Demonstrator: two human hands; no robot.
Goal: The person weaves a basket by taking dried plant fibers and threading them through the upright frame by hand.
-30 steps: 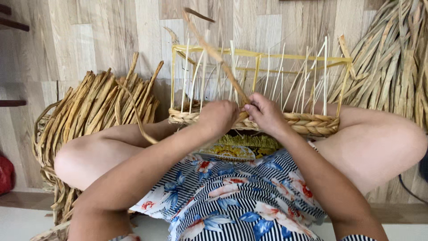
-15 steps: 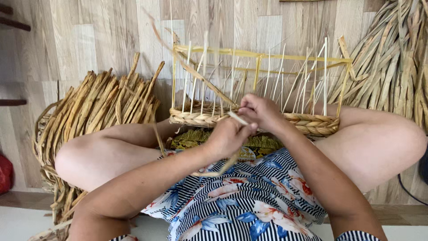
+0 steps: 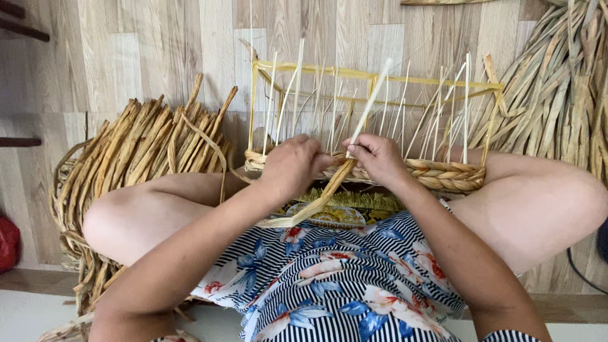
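Two heaps of dried leaves are lying on the wooden floor (image 3: 158, 50), one pile (image 3: 133, 158) to the left, another (image 3: 557, 88) to the right. Between the knees a half-woven basket (image 3: 437, 174) is resting, yellow frame standing, pale stakes rising from its braided rim. The left hand (image 3: 292, 166) is closing on the rim; the right hand (image 3: 378, 158) is pinching a flat strip (image 3: 316, 201) trailing over the lap.

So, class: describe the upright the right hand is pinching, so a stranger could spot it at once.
Find the yellow wire frame resting across the person's knees, its base ringed by a braided straw band. The right hand pinches one pale stake near the middle. Unlike its upright neighbours, it leans right and looks thicker.
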